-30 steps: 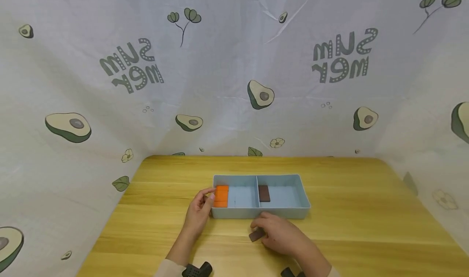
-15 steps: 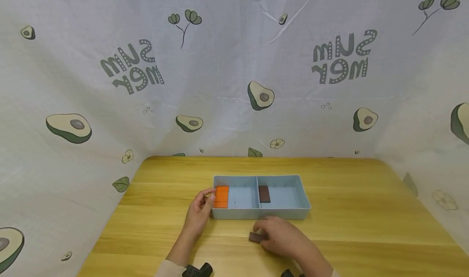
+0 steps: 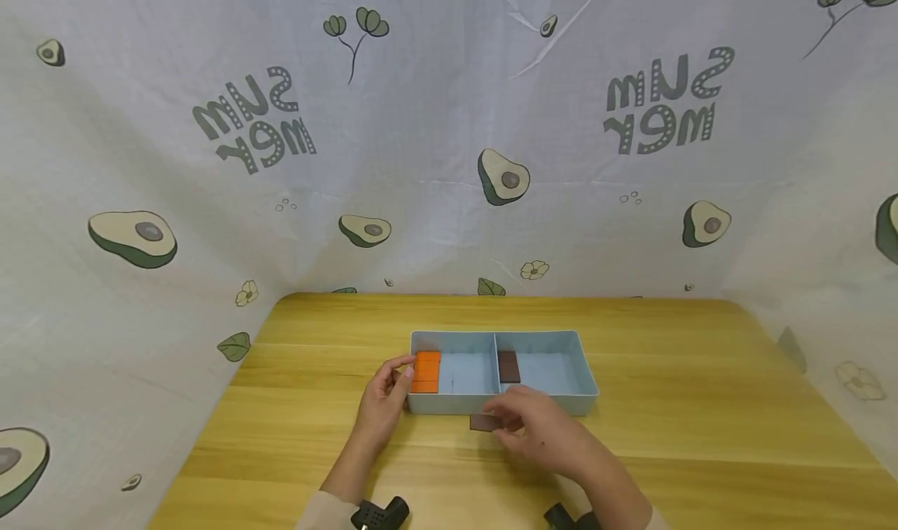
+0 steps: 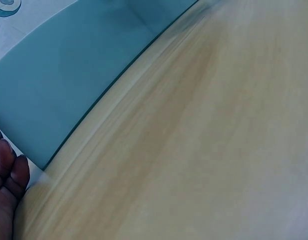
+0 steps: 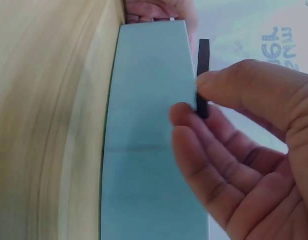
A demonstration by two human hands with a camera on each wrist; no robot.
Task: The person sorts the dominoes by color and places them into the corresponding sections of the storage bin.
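A light blue two-compartment box (image 3: 449, 404) stands on the wooden table. My left hand (image 3: 381, 400) rests against its left end, index finger and thumb at the rim, fingers loosely bent. In the left wrist view, a few fingertips (image 4: 11, 170) show beside the box's end. My right hand (image 3: 543, 429) pinches a thin dark brown tile (image 3: 484, 422) between thumb and fingers, just in front of the box's front wall; in the right wrist view the tile (image 5: 203, 75) is seen edge-on. Orange tiles (image 3: 426, 372) lie in the left compartment, and dark brown tile (image 3: 508, 366) lies in the right one.
A divider (image 3: 496, 362) splits the box. The wooden table (image 3: 701, 405) reaches out on both sides and in front. A pale cloth (image 3: 435, 125) printed with avocados and letters hangs behind and along the sides.
My right hand has lifted the brown tile off the table and moved it forward, up to the box's front wall. My left hand stays at the box's left end.
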